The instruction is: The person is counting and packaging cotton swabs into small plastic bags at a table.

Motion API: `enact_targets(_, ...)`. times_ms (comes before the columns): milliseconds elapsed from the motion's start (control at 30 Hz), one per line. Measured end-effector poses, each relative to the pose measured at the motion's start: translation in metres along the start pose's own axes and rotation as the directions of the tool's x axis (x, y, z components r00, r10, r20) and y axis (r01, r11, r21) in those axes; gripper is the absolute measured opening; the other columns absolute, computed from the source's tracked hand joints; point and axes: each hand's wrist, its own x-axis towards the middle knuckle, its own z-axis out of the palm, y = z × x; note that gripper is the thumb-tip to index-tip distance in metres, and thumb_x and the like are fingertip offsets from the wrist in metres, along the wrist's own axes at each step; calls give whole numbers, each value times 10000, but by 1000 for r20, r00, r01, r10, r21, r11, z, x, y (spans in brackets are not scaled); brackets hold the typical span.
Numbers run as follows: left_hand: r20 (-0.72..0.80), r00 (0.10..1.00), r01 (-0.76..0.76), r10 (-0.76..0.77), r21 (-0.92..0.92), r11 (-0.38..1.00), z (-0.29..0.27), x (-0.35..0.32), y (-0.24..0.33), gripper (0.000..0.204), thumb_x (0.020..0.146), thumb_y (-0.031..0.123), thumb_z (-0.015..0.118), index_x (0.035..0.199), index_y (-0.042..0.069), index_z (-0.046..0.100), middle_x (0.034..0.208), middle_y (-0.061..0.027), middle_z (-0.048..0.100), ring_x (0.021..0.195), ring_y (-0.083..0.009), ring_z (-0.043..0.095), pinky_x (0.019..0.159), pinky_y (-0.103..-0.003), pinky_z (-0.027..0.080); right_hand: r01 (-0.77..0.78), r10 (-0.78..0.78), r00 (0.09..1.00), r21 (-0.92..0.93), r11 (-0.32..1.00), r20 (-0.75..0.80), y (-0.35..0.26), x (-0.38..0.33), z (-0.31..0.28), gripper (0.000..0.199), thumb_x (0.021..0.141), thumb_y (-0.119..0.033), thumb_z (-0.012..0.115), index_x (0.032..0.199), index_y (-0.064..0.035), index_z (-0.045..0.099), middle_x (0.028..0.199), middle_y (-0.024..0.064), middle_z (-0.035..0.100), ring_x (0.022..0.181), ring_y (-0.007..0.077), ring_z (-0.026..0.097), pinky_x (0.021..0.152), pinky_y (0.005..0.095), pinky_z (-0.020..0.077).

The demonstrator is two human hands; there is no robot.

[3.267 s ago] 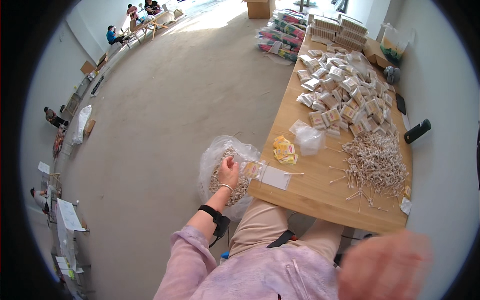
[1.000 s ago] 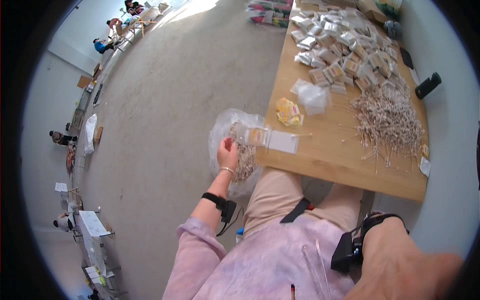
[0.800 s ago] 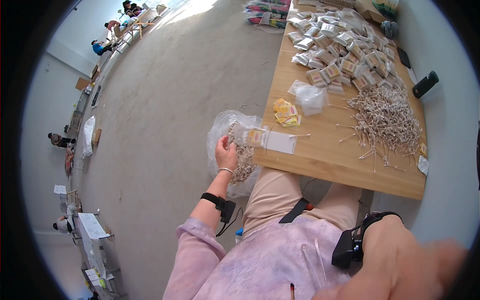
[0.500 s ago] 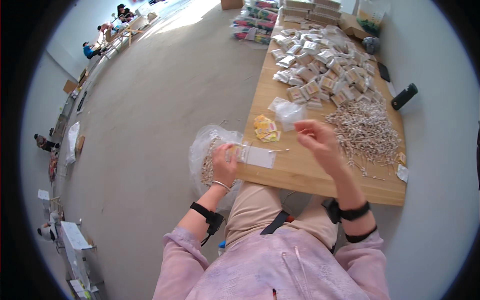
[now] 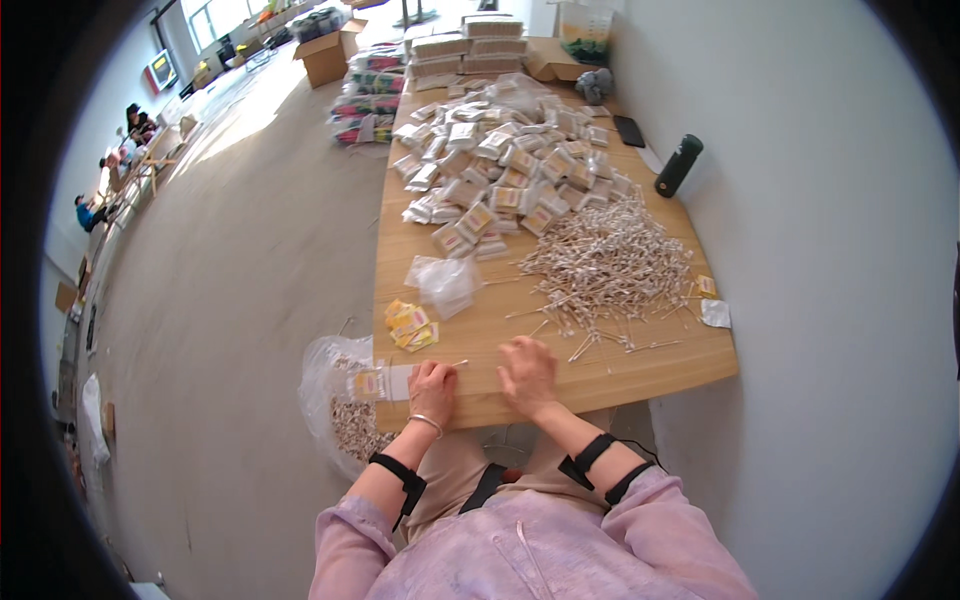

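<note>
Your right hand (image 5: pixel 527 374) has come down from mid-air onto the wooden table (image 5: pixel 640 370), resting loosely curled near its front edge. Just beside it, your left hand (image 5: pixel 432 385) pinches a small clear packet (image 5: pixel 380 383) over the table's left corner. Cotton swabs (image 5: pixel 610 265) lie piled farther back.
</note>
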Motion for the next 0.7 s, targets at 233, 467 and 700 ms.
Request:
enact_targets(233, -198, 980, 58, -13, 223, 973, 7, 5, 33, 229, 793, 104, 620, 1019, 117, 588, 951, -57, 554, 957, -265, 497, 835, -384, 356, -676, 542, 633, -52, 735, -553, 104, -15, -28, 531, 766, -243, 619, 1241, -73, 451, 1326, 216, 352, 1255, 396, 297, 1020, 532, 243)
enact_targets(467, -94, 994, -44, 54, 110, 993, 24, 9, 16, 141, 809, 155, 628, 948, 141, 621, 969, -35, 546, 983, -245, 489, 858, -381, 351, -270, 258, 944, -34, 962, -207, 83, 12, 17, 493, 791, -214, 582, 1242, -57, 459, 1343, 192, 356, 1266, 371, 311, 1059, 497, 232)
enact_targets(700, -71, 996, -51, 57, 88, 995, 17, 5, 14, 69, 804, 139, 634, 873, 139, 633, 937, -47, 552, 957, -248, 495, 826, -370, 357, 2, 3, 998, 87, 996, -57, 57, 65, 9, 506, 757, -153, 595, 1244, -92, 470, 1312, 152, 397, 1232, 336, 343, 1050, 460, 259)
